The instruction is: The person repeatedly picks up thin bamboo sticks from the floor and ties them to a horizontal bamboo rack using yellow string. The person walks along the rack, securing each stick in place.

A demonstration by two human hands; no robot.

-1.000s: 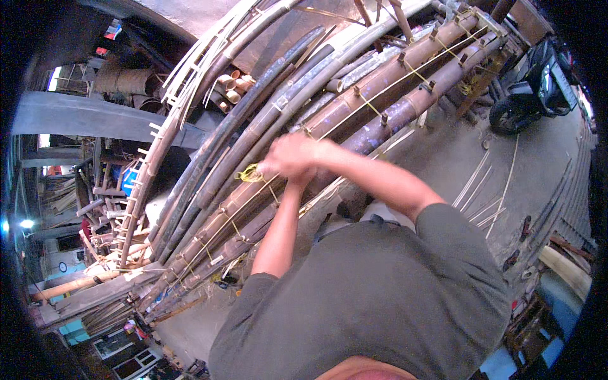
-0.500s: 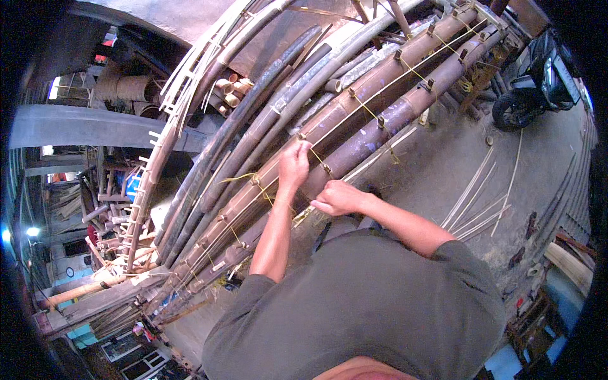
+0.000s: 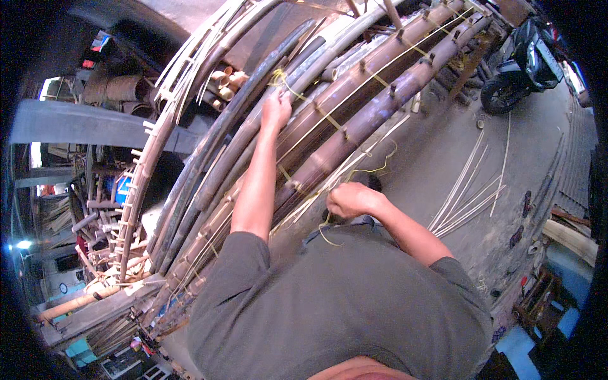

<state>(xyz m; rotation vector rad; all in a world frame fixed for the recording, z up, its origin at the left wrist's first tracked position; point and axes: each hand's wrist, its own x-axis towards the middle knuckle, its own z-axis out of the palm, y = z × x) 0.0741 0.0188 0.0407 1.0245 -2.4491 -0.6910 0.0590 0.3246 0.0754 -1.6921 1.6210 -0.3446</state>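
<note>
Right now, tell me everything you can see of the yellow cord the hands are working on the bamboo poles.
The yellow cord is thin, like plastic twine. It runs in long lines along the bamboo poles and crosses them in short lashings. One bunched, knot-like tuft sits by the left hand, which rests on the poles there. Lower down, a loose wavy strand leads toward the right hand, closed in a fist, with a short curl hanging below it. Whether the fist grips the strand cannot be told.

Open-air bamboo workshop, stacked bamboo poles (image 3: 354, 107), split strips (image 3: 468, 190), parked motorbike (image 3: 525, 60)
</note>
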